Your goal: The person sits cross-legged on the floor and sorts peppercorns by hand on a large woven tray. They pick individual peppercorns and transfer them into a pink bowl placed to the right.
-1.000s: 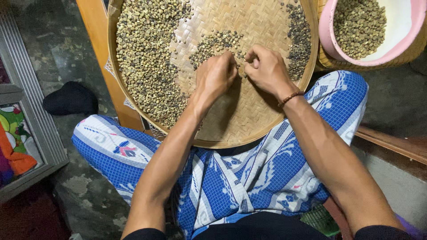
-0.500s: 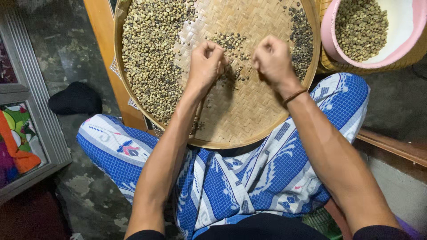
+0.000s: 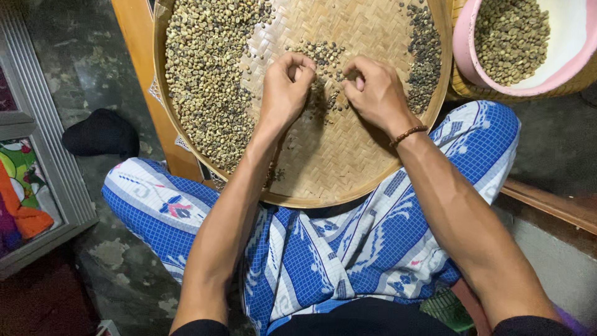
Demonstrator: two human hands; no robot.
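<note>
Hands (image 3: 329, 90) closer together over beans (image 3: 323, 59)

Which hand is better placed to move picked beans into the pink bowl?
Right. The right hand works the small bean cluster on the woven tray, on the side nearest the pink bowl. The left hand sits farther off, beside the pale bean pile.

No packages, labels, signs or screens visible anywhere in view.
</note>
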